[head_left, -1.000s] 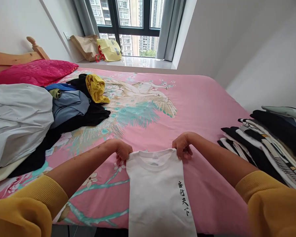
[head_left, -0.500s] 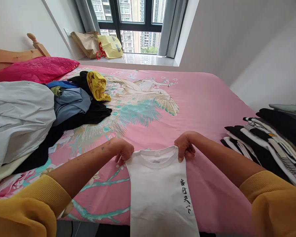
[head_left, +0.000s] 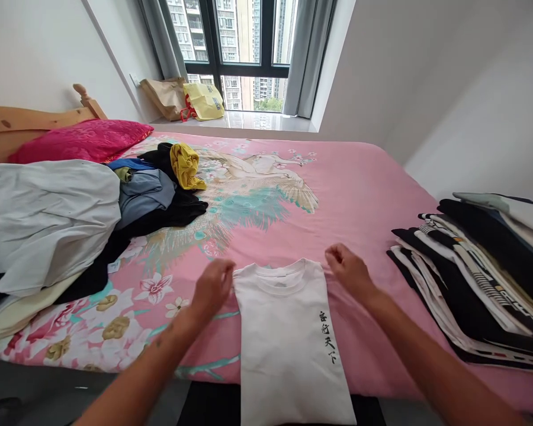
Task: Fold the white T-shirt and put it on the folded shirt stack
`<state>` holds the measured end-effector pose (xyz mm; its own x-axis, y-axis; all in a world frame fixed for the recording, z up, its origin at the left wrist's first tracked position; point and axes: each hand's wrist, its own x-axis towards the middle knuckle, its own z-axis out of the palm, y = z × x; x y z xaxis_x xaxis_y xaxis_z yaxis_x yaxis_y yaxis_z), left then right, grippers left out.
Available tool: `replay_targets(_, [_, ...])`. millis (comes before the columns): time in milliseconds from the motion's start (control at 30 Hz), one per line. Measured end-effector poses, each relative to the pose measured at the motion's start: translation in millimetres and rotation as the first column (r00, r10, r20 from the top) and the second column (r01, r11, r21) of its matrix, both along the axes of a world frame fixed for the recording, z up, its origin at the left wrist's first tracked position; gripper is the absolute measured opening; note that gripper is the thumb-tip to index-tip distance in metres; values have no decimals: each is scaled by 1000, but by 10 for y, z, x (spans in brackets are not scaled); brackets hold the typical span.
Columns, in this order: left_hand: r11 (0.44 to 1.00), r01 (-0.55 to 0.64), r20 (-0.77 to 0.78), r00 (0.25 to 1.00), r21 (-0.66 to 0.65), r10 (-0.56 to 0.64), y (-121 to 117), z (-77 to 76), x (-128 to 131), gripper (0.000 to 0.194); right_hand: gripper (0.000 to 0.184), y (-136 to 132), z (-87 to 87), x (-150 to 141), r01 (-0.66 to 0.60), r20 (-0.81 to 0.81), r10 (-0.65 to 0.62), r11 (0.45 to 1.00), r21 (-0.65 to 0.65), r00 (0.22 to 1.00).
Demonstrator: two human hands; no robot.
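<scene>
A white T-shirt, folded narrow, lies with its neckline away from me and its lower end at the bed's front edge. Black characters run down its right side. My left hand is just beside the shirt's left shoulder, a little blurred, its fingers curled in with no cloth seen in them. To the right of the other shoulder, my right hand is raised slightly apart from the shirt, fingers closed and nothing in them.
The pink bedspread lies under everything. A loose heap of clothes holds a white garment and a yellow one. Folded clothes are stacked at right. A red pillow and bags are farther back.
Both hands have let go of the shirt's shoulders. My right hand has moved up and away to the right; my left has shifted slightly left. The camera view has tilted up.
</scene>
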<state>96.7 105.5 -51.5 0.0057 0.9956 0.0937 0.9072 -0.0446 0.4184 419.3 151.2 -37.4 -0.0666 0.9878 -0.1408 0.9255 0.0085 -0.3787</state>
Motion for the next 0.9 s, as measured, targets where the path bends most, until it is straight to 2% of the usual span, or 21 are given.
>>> replay_targets(33, [993,97,-13,995,72,-97,-191,-108,100,39,43,-243,-75,-109,-48,22,46,997,55,999])
replay_targets(67, [978,190,-59,981,91,-186,-373,-217,193,42,43,-471,-169,-217,-98,31,96,990,102,995])
replay_targets(100, [963,261,-123,960,62,-252,-534,-321,267,46,44,-671,-274,-313,-160,22,159,977,143,987])
replay_targets(133, [966,258,-179,952,24,-250,-669,-412,315,52,48,-831,-382,-390,-202,40,198,968,150,979])
replay_targets(200, [989,137,-272,951,-56,-147,-844,-530,333,71,60,-1017,-563,-473,-164,93,155,981,102,984])
replay_targets(267, [995,-36,-322,947,-97,3,-903,-547,287,88,68,-1054,-645,-485,-42,140,36,998,38,989])
replay_targets(300, [992,-85,-327,944,-96,49,-900,-522,266,90,68,-1035,-645,-483,12,154,-17,999,33,988])
replay_targets(333, [992,-91,-319,946,-82,60,-883,-483,256,85,67,-1003,-624,-483,43,160,-50,998,46,986])
replay_targets(367, [997,-49,-303,953,-61,28,-855,-438,262,78,66,-961,-592,-491,46,160,-56,997,67,985])
replay_targets(467, [984,176,-263,948,-30,-177,-719,-332,349,60,63,-810,-525,-541,-20,143,8,996,84,990])
replay_targets(500, [979,195,-249,947,-55,-203,-658,-319,379,60,63,-754,-529,-554,-24,132,16,998,60,991])
replay_targets(533, [982,165,-233,956,-86,-181,-592,-317,396,62,63,-699,-544,-558,-13,118,9,999,34,993])
replay_targets(600, [991,12,-173,984,-132,-35,-444,-329,378,62,60,-599,-589,-540,47,83,-49,998,33,995])
replay_targets(700, [978,-145,-73,988,-148,135,-222,-329,242,53,52,-503,-624,-476,120,6,-124,974,194,992])
replay_targets(767, [972,-167,-39,986,-168,162,-93,-297,130,49,50,-449,-613,-426,137,-37,-132,947,292,991])
replay_targets(800, [969,-163,-33,987,-183,160,-38,-274,82,47,49,-411,-603,-396,150,-54,-141,945,291,989])
replay_targets(900, [960,-129,6,991,-250,135,96,-199,-19,34,47,-235,-575,-280,200,-91,-187,966,164,978])
